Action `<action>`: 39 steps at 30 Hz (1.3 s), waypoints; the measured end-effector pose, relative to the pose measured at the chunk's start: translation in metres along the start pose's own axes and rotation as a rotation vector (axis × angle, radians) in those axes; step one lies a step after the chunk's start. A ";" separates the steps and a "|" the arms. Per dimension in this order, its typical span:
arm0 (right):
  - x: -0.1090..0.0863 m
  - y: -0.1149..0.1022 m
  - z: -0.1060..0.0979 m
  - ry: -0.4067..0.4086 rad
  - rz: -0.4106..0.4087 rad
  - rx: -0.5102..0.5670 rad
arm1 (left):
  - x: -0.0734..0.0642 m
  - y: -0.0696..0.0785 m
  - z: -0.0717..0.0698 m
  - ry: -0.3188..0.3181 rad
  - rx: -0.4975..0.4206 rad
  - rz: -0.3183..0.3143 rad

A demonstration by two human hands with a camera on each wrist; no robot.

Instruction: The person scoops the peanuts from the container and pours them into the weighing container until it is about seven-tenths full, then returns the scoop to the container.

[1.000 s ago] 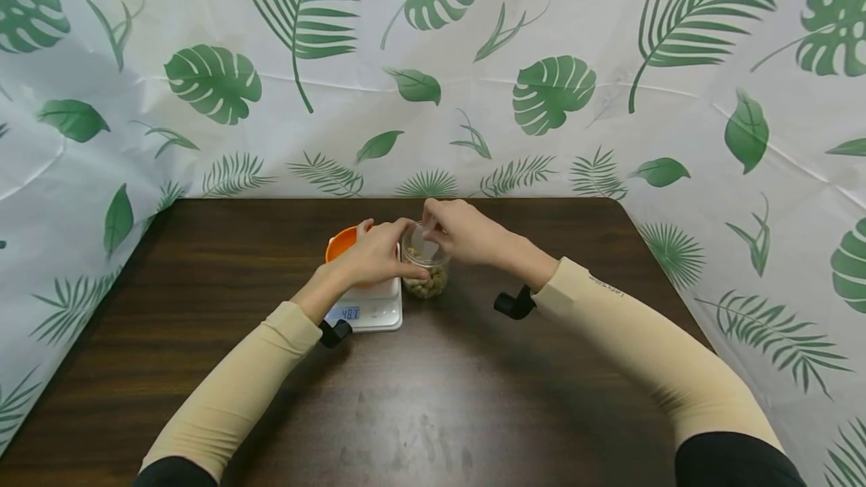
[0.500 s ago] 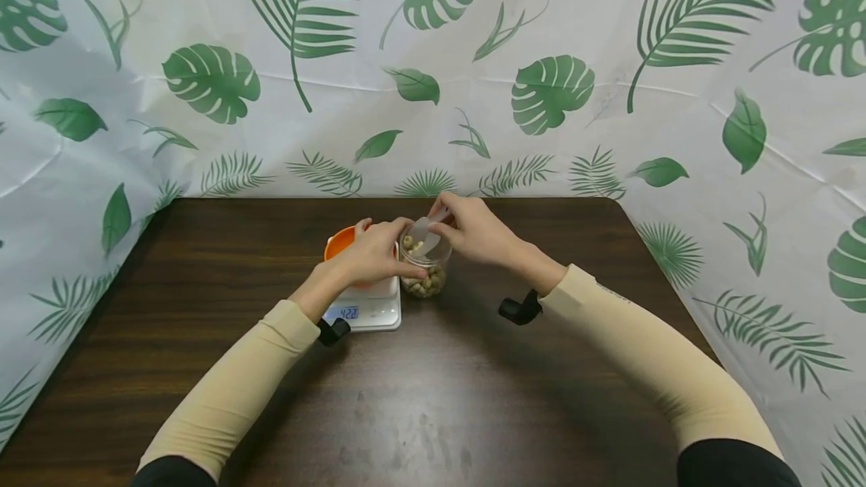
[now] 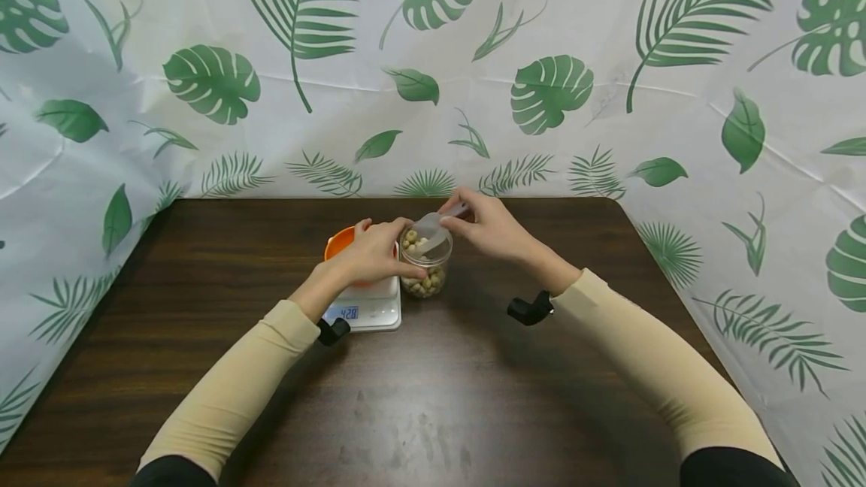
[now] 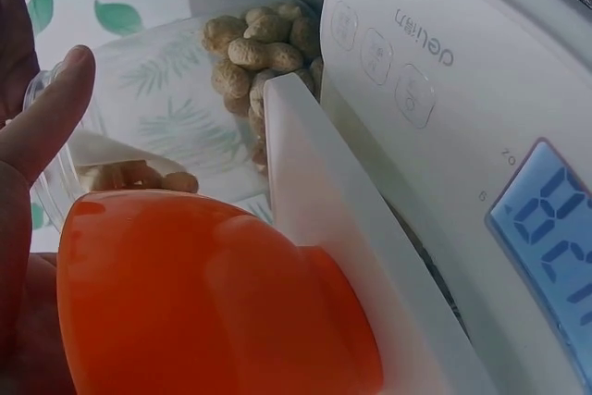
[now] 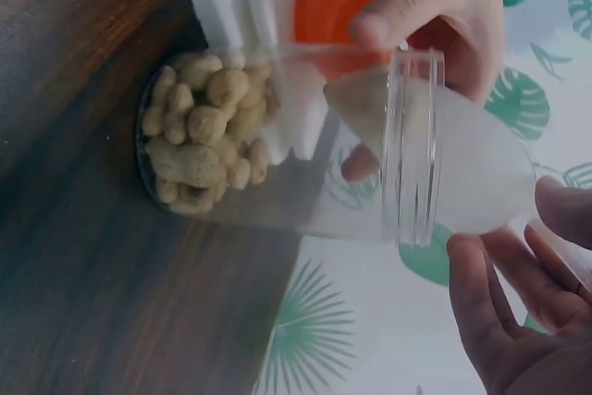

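Note:
A clear jar (image 5: 414,219) stands upright, with peanuts (image 5: 208,127) in its lower part. My left hand (image 3: 368,254) grips it near the mouth, thumb in front and fingers behind. In my right hand (image 3: 483,224) is the handle of a translucent scoop (image 5: 486,159), pinched between thumb and fingers. The scoop's tip reaches inside the jar's mouth, with a few peanuts at it. Left of the jar, an orange bowl (image 4: 203,284) sits on a white kitchen scale (image 4: 407,6), partly hidden by my left hand in the head view; the display reads 42.8.
The dark wooden table (image 3: 460,397) carries the scale and jar near its back edge. Behind it hangs a white sheet (image 3: 473,81) with green leaf prints. Jar and scale stand side by side, very close together.
My right hand has drawn back to the right and slightly up, raising and tilting the scoop in the jar's mouth. The scale display went from 48.7 to 42.8. The left hand has stayed put.

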State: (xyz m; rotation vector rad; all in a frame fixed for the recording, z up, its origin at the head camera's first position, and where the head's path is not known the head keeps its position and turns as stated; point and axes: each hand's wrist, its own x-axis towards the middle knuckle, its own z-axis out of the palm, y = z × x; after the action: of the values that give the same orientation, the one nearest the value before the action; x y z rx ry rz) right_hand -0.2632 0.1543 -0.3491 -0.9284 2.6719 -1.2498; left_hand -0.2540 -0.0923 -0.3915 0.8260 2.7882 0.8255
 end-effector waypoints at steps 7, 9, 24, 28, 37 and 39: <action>-0.004 0.005 0.005 -0.048 -0.045 0.010 | 0.000 -0.001 0.001 -0.003 -0.010 0.001; -0.005 0.006 0.006 -0.049 -0.045 0.015 | 0.000 -0.001 0.001 -0.005 -0.006 0.001; -0.010 0.016 0.002 0.001 0.048 0.203 | 0.002 0.000 0.000 -0.003 0.004 -0.003; -0.013 0.019 0.001 0.006 0.054 0.239 | 0.002 0.000 0.000 -0.011 0.006 -0.007; -0.017 0.027 -0.002 0.003 0.045 0.310 | 0.002 -0.001 0.000 -0.012 0.004 -0.010; -0.017 0.028 -0.003 -0.001 0.043 0.316 | 0.002 0.000 0.000 -0.011 0.005 -0.012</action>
State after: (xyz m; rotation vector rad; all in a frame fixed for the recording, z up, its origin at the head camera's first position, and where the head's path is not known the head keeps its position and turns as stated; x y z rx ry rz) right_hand -0.2638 0.1796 -0.3707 -0.8197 2.3790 -1.5972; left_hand -0.2559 -0.0915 -0.3918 0.8109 2.7846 0.8095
